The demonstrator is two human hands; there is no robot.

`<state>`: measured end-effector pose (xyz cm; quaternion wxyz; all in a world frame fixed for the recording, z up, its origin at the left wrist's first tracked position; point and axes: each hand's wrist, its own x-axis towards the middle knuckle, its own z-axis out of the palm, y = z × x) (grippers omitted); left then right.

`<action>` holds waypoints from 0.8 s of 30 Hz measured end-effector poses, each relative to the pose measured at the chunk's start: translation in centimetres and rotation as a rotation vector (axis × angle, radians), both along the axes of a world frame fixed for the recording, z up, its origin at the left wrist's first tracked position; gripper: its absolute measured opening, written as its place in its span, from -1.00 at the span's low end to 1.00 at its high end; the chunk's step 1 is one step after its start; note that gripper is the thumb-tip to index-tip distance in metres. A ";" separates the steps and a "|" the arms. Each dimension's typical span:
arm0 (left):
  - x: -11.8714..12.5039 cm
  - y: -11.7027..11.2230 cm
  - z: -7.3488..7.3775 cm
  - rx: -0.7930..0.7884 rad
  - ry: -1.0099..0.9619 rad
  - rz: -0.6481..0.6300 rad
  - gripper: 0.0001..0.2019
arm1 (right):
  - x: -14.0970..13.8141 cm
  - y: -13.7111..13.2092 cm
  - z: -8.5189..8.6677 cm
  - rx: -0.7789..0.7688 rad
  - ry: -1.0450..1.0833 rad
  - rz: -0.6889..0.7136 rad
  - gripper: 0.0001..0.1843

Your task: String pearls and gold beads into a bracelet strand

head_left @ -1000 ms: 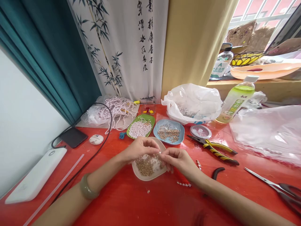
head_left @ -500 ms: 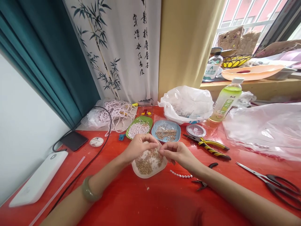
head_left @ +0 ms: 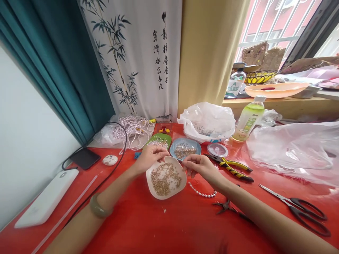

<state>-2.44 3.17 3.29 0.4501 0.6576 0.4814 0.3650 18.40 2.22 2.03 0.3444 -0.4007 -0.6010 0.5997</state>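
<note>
A white dish (head_left: 153, 192) of small gold beads sits on the red table between my hands. My left hand (head_left: 149, 157) hovers over the dish's far left rim with fingertips pinched together; what it pinches is too small to see. My right hand (head_left: 197, 165) is at the dish's far right rim, fingers closed on the end of a short strand of white pearls (head_left: 202, 194) that trails down onto the table. A green bangle (head_left: 96, 208) is on my left wrist.
Behind the dish stand a green dish of pearls (head_left: 159, 139) and a blue dish of gold findings (head_left: 185, 150). Yellow-handled pliers (head_left: 233, 167), small black pliers (head_left: 225, 206) and scissors (head_left: 296, 208) lie right. A bottle (head_left: 247, 118), plastic bags, a phone (head_left: 84, 158) and a cable are around.
My hands have drawn apart from a joined pinch over the gold beads. The pearl strand now hangs from my right hand, longer in view. The camera has tilted.
</note>
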 end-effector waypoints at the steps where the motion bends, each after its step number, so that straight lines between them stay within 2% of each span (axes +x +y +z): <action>1: -0.3 0.1 0.0 -0.022 0.087 -0.074 -0.82 | 0.0 0.1 -0.1 0.004 0.000 -0.011 -0.74; 4: -0.9 0.0 -0.2 -0.039 0.331 -0.340 -0.85 | 0.1 0.2 -0.2 0.018 0.004 -0.042 -0.74; 7: -1.0 -0.4 -0.3 0.021 0.524 -0.593 -0.81 | 0.1 0.4 -0.2 0.021 0.009 -0.072 -0.74; 9: -0.7 -0.8 -0.5 0.079 0.586 -0.698 -0.81 | 0.1 0.5 -0.2 0.020 0.011 -0.084 -0.74; 13: -0.2 -1.1 -1.3 0.170 0.636 -0.702 -0.88 | 0.2 1.1 -0.1 0.015 0.006 -0.119 -0.74; 17: -0.3 -0.7 -2.2 0.130 0.642 -0.727 -0.87 | 0.7 2.1 0.3 0.003 -0.022 -0.161 -0.76; 24: -1.3 -0.2 -1.1 -0.021 0.450 -0.676 -0.89 | 1.5 2.5 2.4 0.000 -0.059 -0.208 -0.78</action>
